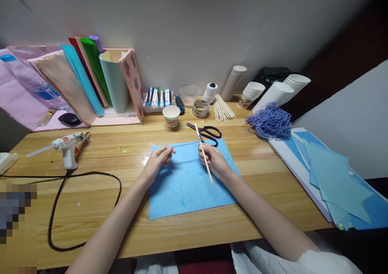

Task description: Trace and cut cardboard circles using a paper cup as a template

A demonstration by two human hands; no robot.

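Over the blue sheet (188,193): both your hands are up, close to its far half, with a gap between them.
Left hand (159,157): fingers curled in, thumb and index closed together at the tip, pinching what looks like the end of a thin yarn strand (186,144); back of the hand faces up.
Left forearm (121,213): slants up from the lower left, wrist nearly straight.
Right hand (214,159): fingers folded, thumb and index closed round a pale stick (207,166); your knuckles turn inward, toward the left hand.
Right forearm (266,213): comes in from the lower right, white sleeve (327,262) at the bottom edge.
Stick: in your right hand above the sheet, tilted, top end leaning left, lower end poking out below your grip.
Yarn strand: runs nearly straight between your left fingertips and the stick's upper part, where some bluish yarn sits around the wood.
Scissors (216,131): on the table (257,209) just beyond your right hand, blades pointing left.
Paper cup (171,116): upright, beyond your left hand.
Yarn heap (269,122): to your right, near the stacked cups (274,96).
Glue gun (69,148): far to your left, well apart from both hands.
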